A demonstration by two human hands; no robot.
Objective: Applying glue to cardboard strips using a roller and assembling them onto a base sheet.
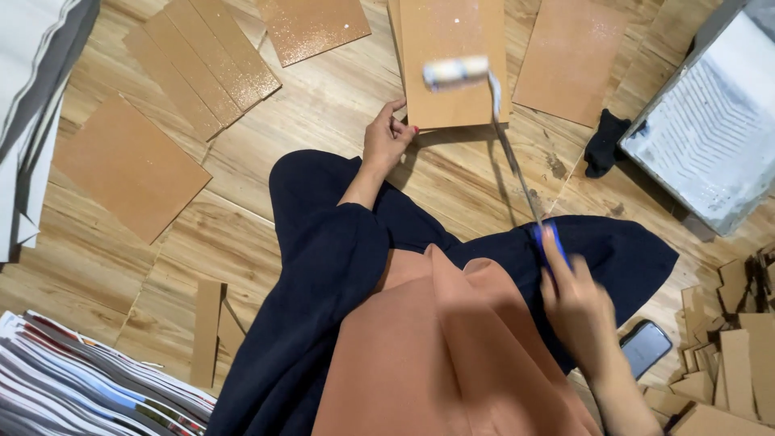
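My right hand [577, 303] grips the blue handle of a paint roller [456, 71]; its long thin metal shaft runs up to the white roller head, which hovers blurred over a brown cardboard sheet [452, 40]. My left hand [386, 137] rests on the wooden floor, fingertips touching the near left corner of that sheet. My dark sleeves and an orange-brown garment fill the lower middle of the view.
More cardboard sheets [129, 165] lie about the floor, some speckled white. A grey paint tray [714, 129] sits at the right with a black cloth [604, 144] beside it. A phone [644, 345], cardboard scraps [731, 355] and a magazine stack [81, 383] lie near me.
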